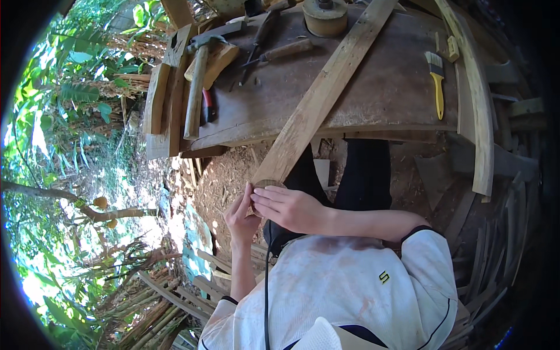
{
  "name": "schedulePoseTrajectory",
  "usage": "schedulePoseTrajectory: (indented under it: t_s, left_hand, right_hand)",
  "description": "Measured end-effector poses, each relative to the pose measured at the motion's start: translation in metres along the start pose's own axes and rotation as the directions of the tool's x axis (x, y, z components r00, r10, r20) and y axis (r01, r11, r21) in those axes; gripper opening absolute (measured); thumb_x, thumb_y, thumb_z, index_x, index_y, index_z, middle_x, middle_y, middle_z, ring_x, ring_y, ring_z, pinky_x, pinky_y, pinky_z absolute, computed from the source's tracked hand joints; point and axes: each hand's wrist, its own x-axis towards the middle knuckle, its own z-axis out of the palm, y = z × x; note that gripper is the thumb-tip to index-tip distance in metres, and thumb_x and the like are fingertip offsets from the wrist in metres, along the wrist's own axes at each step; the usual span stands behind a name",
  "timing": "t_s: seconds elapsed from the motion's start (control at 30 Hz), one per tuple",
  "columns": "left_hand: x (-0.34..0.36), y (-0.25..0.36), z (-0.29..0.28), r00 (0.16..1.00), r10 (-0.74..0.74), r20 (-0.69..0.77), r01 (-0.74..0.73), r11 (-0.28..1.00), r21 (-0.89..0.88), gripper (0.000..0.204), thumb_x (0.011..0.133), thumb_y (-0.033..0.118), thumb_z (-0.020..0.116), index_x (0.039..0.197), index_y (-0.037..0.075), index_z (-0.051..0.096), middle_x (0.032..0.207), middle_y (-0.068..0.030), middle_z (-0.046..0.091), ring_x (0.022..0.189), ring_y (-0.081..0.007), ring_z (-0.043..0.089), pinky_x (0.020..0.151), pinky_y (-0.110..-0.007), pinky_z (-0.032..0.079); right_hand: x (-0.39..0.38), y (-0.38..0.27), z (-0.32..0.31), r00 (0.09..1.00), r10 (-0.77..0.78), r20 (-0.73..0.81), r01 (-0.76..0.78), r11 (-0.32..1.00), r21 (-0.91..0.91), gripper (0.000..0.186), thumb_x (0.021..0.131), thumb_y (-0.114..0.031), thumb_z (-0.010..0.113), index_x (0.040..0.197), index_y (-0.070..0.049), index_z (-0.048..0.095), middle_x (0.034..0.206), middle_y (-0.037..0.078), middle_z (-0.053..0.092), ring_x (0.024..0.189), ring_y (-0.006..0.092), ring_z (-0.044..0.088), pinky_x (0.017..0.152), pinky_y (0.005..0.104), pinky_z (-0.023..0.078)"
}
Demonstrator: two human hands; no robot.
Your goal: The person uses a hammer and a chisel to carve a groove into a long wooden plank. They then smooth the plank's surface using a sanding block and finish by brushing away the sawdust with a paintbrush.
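Observation:
My two hands meet at the near end of a long wooden plank [326, 93], which slants across the bench toward me. Between them is a small brown round-edged piece [268, 184], mostly covered by the fingers; its kind does not show. My right hand [291, 207] lies over the piece with its fingers pressed together. Against its left side, my left hand [240, 217] grips with thumb and fingers. Whether the piece touches the plank I cannot tell.
On the brown workbench [385, 87] lie a hammer [198, 81], red-handled tool [207, 105], wood-handled tool [286, 50] and yellow-handled paintbrush [436, 84]. A round wooden block [325, 20] stands at the back. A curved wooden strip [479, 111] overhangs the right edge. A black cord [266, 291] hangs before me.

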Motion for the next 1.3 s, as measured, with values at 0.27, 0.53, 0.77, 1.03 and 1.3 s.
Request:
schedulePoseTrajectory:
  t_s: [0.27, 0.53, 0.77, 1.03, 1.3]
  left_hand:
    - [0.003, 0.005, -0.002, 0.999, 0.047, -0.023, -0.046, 0.998, 0.037, 0.085, 0.056, -0.005, 0.088, 0.138, 0.003, 0.069, 0.089, -0.0105, 0.075, 0.074, -0.0218, 0.072, 0.068, -0.033, 0.057]
    - [-0.002, 0.004, 0.004, 0.998, 0.006, -0.062, -0.001, 0.997, 0.077, 0.079, 0.058, -0.005, 0.089, 0.135, 0.008, 0.072, 0.108, -0.0135, 0.076, 0.080, -0.0223, 0.073, 0.071, -0.033, 0.060]
    - [-0.007, 0.004, 0.008, 0.997, 0.050, -0.054, -0.049, 0.998, 0.028, 0.067, 0.068, -0.010, 0.084, 0.131, 0.008, 0.074, 0.143, -0.0179, 0.064, 0.097, -0.0269, 0.076, 0.079, -0.034, 0.064]
    - [-0.005, -0.004, 0.011, 0.995, 0.070, -0.068, -0.071, 0.997, -0.017, 0.060, 0.069, -0.009, 0.081, 0.126, 0.008, 0.076, 0.136, -0.0187, 0.067, 0.096, -0.0278, 0.077, 0.079, -0.034, 0.065]
    - [-0.004, 0.008, 0.001, 0.996, 0.076, -0.036, -0.073, 0.994, 0.077, 0.076, 0.065, 0.010, 0.097, 0.136, 0.009, 0.070, 0.139, -0.0173, 0.063, 0.116, -0.0337, 0.068, 0.095, -0.044, 0.057]
  right_hand:
    - [0.000, 0.006, -0.005, 0.985, 0.167, -0.050, -0.167, 0.986, -0.005, 0.034, 0.092, -0.009, 0.062, 0.125, -0.001, 0.069, 0.129, 0.015, 0.071, 0.120, 0.0302, 0.069, 0.104, 0.0396, 0.057]
    - [0.019, 0.034, -0.036, 0.929, 0.368, 0.029, -0.353, 0.909, -0.221, 0.037, 0.089, -0.008, 0.062, 0.125, 0.001, 0.066, 0.125, 0.016, 0.070, 0.118, 0.0307, 0.069, 0.106, 0.0410, 0.055]
    - [0.020, 0.072, -0.040, 0.919, 0.395, -0.007, -0.391, 0.905, -0.168, 0.037, 0.090, -0.007, 0.061, 0.126, 0.001, 0.067, 0.131, 0.014, 0.068, 0.124, 0.0281, 0.066, 0.110, 0.0411, 0.053]
    - [0.016, 0.076, -0.021, 0.961, 0.276, -0.020, -0.277, 0.957, -0.083, 0.042, 0.089, -0.006, 0.066, 0.130, 0.004, 0.064, 0.129, 0.020, 0.070, 0.117, 0.0302, 0.070, 0.106, 0.0409, 0.054]
    - [-0.006, 0.068, -0.035, 0.931, 0.356, -0.078, -0.364, 0.895, -0.258, 0.043, 0.092, -0.008, 0.062, 0.133, 0.006, 0.063, 0.142, 0.023, 0.064, 0.136, 0.0315, 0.060, 0.112, 0.0404, 0.051]
